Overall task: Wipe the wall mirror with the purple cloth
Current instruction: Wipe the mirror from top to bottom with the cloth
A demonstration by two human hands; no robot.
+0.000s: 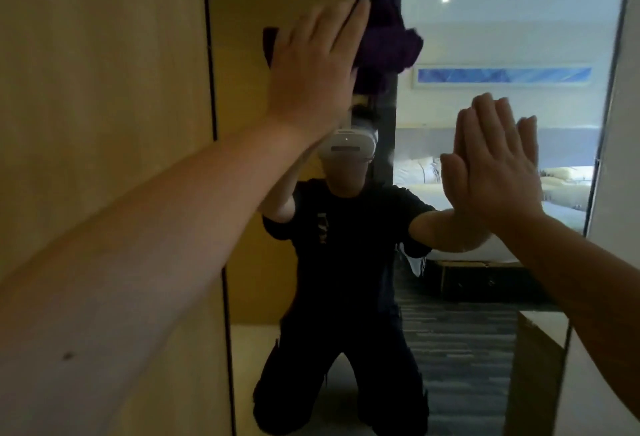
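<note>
The tall wall mirror (485,19) fills the middle and right of the head view, framed by a dark edge. My left hand (311,64) is raised near the mirror's upper left and presses the bunched purple cloth (388,40) flat against the glass; part of the cloth shows past my fingers, with its reflection behind. My right hand (498,165) lies flat on the glass at mid height, fingers together and pointing up, holding nothing. The glass reflects a kneeling person in dark clothes.
A wooden panel (104,89) stands left of the mirror, and a pale wall (623,123) borders its right edge. The reflection shows a bed, a long blue picture, a ceiling light and dark carpet.
</note>
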